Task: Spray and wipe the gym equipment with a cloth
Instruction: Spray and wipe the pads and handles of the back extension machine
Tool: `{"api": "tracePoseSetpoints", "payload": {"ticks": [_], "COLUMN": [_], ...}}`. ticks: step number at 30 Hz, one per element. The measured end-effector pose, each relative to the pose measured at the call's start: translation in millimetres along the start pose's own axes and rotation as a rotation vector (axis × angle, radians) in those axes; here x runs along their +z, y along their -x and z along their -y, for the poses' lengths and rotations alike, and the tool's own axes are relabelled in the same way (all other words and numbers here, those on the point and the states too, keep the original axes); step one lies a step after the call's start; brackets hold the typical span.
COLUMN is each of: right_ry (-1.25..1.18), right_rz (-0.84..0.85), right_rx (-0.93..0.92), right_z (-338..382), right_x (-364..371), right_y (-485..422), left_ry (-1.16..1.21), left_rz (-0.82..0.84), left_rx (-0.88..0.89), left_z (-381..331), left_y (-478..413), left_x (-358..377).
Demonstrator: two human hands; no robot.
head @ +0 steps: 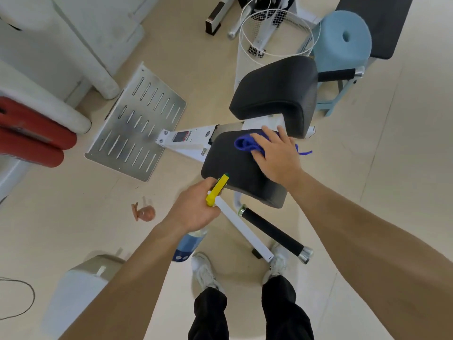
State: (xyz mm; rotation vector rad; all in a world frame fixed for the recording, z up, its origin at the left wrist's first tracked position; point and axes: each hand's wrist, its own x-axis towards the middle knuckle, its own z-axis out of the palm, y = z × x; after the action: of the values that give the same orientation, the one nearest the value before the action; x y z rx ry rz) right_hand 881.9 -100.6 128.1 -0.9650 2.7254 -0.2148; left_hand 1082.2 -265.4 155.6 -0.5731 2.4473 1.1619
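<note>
two hands are at work. the right hand [275, 157] lies flat with fingers spread, pressing a blue cloth [245, 143] onto the far right part of the black seat pad [232, 173]; it presses rather than grips. the left hand [193, 209] is curled round the neck of a spray bottle [190, 241], whose yellow trigger head [217, 190] points at the pad's near edge. the cloth looks soft and limp, likely to bunch, so a broad palm press suits it. the bottle seems light plastic, best held at the neck by the trigger. the pad looks cushioned, its smooth skin probably slick when wet. beyond it stands the backrest pad [277, 94]; to the left lies a slotted metal footplate [137, 123].
</note>
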Motion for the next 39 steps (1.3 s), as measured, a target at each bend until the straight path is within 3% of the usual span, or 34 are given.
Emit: {"api": "tracePoseSetpoints", "payload": {"ticks": [6, 9, 14, 18, 21, 24, 27, 33, 39], "right_ry": [0.109, 0.119, -0.107, -0.307, -0.43, -0.406, -0.336, -0.365, -0.493], "right_rz": [0.04, 0.047, -0.03, -0.201, -0.26, -0.235, -0.195, -0.053, -0.245], "right_rx": [-0.355, -0.496, -0.079, 0.073, 0.066, -0.033, -0.102, 0.089, 0.075], "right_z": [7, -11, -13, 7, 28, 34, 20, 5, -7], "right_x": [26, 26, 6, 28, 57, 74, 61, -2, -36], "right_y": [80, 54, -36, 20, 97, 124, 82, -25, -29], "left_ry": [0.105, 0.128, 0.13, 0.149, 0.162, 0.15, 0.155, 0.128, 0.214], "left_rz": [-0.076, -0.094, -0.117, -0.107, -0.094, -0.062, -0.036, -0.04, -0.077], "left_rx": [-0.015, -0.022, -0.011, 0.001, -0.018, -0.016, -0.008, -0.023, -0.106], "left_z": [14, 15, 13, 3, -6, -13, -15, -3, 26], "left_y": [-13, -18, -24, -24, -21, -18, -18, -20, -25], "left_x": [-3, -2, 1, -1, 4, 13, 16, 24, 32]}}
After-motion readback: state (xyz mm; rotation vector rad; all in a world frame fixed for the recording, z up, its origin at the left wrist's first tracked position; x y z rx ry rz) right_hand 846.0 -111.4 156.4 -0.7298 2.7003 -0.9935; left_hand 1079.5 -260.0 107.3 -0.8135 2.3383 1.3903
